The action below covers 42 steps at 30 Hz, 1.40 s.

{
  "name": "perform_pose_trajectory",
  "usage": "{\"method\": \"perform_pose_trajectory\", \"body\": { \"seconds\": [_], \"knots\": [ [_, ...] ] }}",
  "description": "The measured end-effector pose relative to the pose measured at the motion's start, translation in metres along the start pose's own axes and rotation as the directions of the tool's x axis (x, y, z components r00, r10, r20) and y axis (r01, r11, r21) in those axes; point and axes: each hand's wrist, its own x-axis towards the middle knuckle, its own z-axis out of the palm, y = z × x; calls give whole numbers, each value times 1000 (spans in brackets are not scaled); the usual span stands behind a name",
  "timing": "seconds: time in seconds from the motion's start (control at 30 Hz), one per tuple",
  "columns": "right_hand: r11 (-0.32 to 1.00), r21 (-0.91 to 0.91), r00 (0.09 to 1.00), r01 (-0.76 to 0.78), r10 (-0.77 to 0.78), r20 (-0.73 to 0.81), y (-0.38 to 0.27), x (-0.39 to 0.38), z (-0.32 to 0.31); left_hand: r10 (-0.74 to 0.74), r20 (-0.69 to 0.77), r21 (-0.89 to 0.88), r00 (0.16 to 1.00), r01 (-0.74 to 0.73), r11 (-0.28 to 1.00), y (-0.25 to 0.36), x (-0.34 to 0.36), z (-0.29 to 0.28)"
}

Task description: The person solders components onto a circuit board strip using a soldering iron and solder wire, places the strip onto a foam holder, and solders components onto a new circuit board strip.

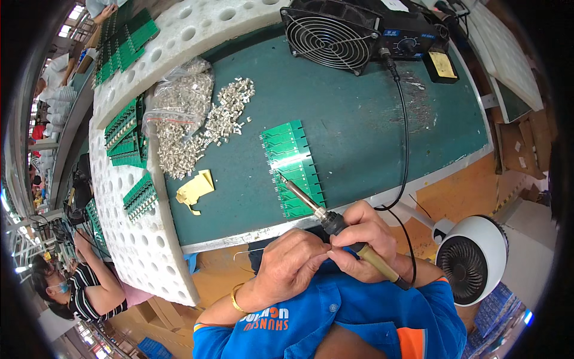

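My right hand (368,242) grips a soldering iron (311,203) with a dark collar and tan handle, its tip over the left edge of a green circuit board panel (293,137) on the bench. My left hand (288,263) is pinched around a thin solder wire (251,251), its fingertips meeting those of my right hand just below the board. Left of the panel are a pile of small metal components (230,102), an open plastic bag (179,90) full of them, and a crumpled yellow scrap (194,192).
A fume fan (329,42), control unit (406,42) with a cord, and sponge stand (441,66) sit at the back. Perforated foam trays (143,251) hold boards (139,197) on the left. A white fan (469,257) stands right. A co-worker (89,287) works at left.
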Motion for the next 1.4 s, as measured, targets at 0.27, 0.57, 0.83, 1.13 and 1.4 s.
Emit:
{"method": "perform_pose_trajectory", "body": {
  "seconds": [0.27, 0.57, 0.83, 1.13, 1.4],
  "knots": [
    [999, -26, 998, 19, -18, 55, -1, 5, -5, 59, 24, 241, 998, -63, 968, 2, 1, -11],
    [996, -84, 1000, -15, 14, -17, 2, 3, -15, -81, -72, 302, 994, 99, 948, -4, -24, -36],
    [993, -111, 997, 28, -20, 70, -1, -11, -18, -187, -358, 263, 915, 291, 920, -15, -36, -31],
    [951, -302, 998, 62, -52, 41, -7, -14, 0, -57, -427, 309, 903, 205, 929, -36, -31, -20],
    [938, -339, 997, 69, -58, 41, -5, -10, 9, -36, -441, 302, 897, 186, 935, -38, -27, -17]
  ]
}}
